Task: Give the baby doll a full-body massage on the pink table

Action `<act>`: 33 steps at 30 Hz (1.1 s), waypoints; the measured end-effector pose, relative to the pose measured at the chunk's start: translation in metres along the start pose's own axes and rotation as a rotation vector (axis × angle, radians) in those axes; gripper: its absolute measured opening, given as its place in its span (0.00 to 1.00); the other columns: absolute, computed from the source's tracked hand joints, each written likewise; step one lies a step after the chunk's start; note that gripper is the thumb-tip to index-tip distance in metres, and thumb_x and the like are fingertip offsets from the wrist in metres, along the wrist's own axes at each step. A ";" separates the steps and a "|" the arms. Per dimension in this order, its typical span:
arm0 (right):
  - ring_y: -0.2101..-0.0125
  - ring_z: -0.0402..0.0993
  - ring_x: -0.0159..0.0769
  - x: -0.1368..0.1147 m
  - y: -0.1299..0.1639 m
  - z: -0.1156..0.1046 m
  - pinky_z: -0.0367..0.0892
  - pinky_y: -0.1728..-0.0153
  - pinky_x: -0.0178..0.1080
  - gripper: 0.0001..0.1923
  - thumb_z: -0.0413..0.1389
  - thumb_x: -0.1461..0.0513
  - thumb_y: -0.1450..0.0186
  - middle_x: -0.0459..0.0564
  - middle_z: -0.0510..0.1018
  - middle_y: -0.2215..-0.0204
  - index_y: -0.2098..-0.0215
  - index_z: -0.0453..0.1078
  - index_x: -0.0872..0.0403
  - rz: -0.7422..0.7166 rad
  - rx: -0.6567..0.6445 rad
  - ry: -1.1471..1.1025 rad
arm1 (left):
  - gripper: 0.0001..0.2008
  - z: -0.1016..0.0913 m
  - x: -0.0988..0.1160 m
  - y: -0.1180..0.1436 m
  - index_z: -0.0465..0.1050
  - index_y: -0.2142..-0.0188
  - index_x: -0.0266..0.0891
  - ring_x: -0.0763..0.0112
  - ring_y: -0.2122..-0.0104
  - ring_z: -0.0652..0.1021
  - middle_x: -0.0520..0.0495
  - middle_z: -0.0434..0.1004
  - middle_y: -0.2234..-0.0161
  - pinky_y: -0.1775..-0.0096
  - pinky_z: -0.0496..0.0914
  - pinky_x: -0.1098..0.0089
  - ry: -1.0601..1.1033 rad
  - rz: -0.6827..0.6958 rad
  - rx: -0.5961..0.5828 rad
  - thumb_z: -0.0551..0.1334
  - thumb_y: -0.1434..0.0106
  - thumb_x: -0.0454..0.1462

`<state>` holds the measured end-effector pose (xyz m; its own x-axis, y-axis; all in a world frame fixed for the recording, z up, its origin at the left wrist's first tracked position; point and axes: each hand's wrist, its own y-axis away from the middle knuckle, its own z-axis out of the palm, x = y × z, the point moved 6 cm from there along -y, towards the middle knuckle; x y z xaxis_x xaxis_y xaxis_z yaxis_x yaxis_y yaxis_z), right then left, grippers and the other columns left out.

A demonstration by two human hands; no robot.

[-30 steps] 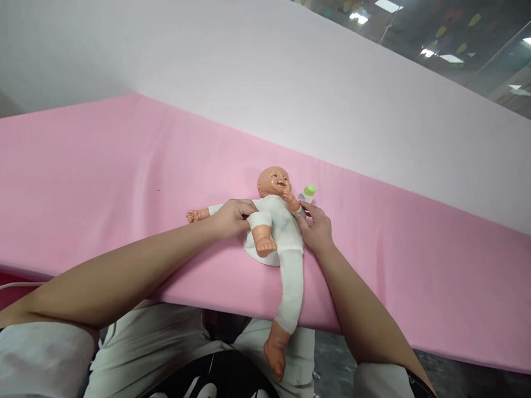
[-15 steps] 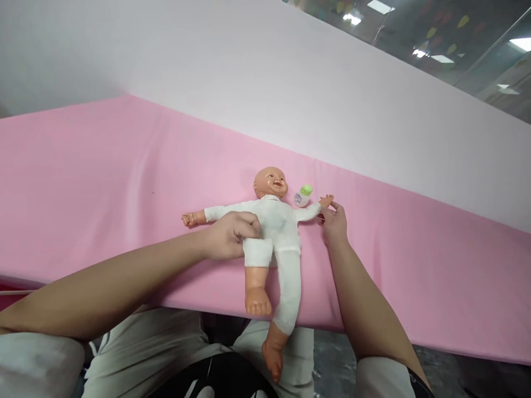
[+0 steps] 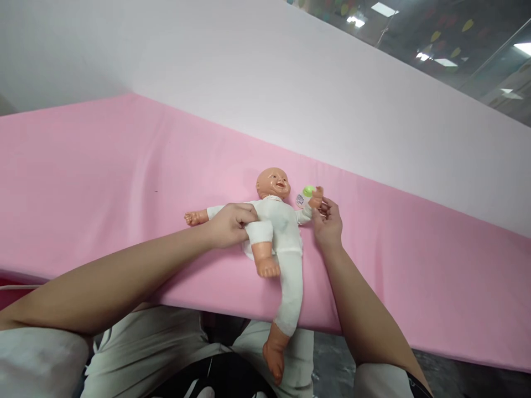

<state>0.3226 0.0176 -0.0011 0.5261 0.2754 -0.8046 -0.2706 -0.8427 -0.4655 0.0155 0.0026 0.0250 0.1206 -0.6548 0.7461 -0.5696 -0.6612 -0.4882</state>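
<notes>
A baby doll [image 3: 282,221] with a white cloth body lies on its back on the pink-covered table. My left hand [image 3: 232,224] is closed on the doll's bent leg near the knee, which is raised. Its bare plastic foot [image 3: 266,265] points toward me. The fingers of my right hand [image 3: 328,221] are closed around the doll's other-side forearm, below its small plastic hand [image 3: 317,197]. Behind that raised arm stands a small bottle [image 3: 301,199] with a green cap, partly hidden. The doll's straight leg [image 3: 291,287] hangs over the table's front edge.
The pink cover [image 3: 83,193] spreads to both sides and folds over the front edge close to my lap. A white wall panel [image 3: 232,72] rises behind the table, with glass [image 3: 435,50] above it at the right.
The doll's bent leg has been lifted higher, its foot rising away from the table edge. My right hand has raised the doll's forearm inward, toward its head and the bottle.
</notes>
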 end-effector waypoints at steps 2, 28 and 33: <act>0.53 0.81 0.44 -0.019 0.009 0.015 0.78 0.49 0.50 0.23 0.60 0.50 0.31 0.53 0.83 0.47 0.40 0.73 0.47 -0.125 -0.100 0.088 | 0.04 -0.002 -0.016 -0.003 0.79 0.71 0.38 0.71 0.69 0.77 0.48 0.77 0.68 0.67 0.71 0.72 -0.017 -0.089 0.013 0.65 0.42 0.34; 0.45 0.79 0.57 0.058 -0.018 -0.026 0.70 0.40 0.60 0.38 0.64 0.49 0.36 0.64 0.81 0.44 0.33 0.63 0.54 0.174 -0.131 0.424 | 0.12 0.043 0.059 0.028 0.82 0.58 0.46 0.66 0.69 0.74 0.48 0.70 0.66 0.66 0.70 0.66 -0.164 0.254 -0.391 0.69 0.42 0.36; 0.28 0.56 0.67 0.007 0.005 -0.006 0.53 0.31 0.73 0.36 0.63 0.56 0.36 0.67 0.64 0.29 0.31 0.65 0.54 -0.065 -0.199 0.663 | 0.18 0.040 0.054 0.028 0.83 0.54 0.47 0.62 0.64 0.78 0.45 0.76 0.60 0.62 0.74 0.66 -0.098 0.139 -0.569 0.72 0.45 0.34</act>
<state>0.3294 0.0130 -0.0066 0.9350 0.0407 -0.3523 -0.1021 -0.9204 -0.3774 0.0382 -0.0659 0.0336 0.0728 -0.7696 0.6344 -0.9286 -0.2844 -0.2384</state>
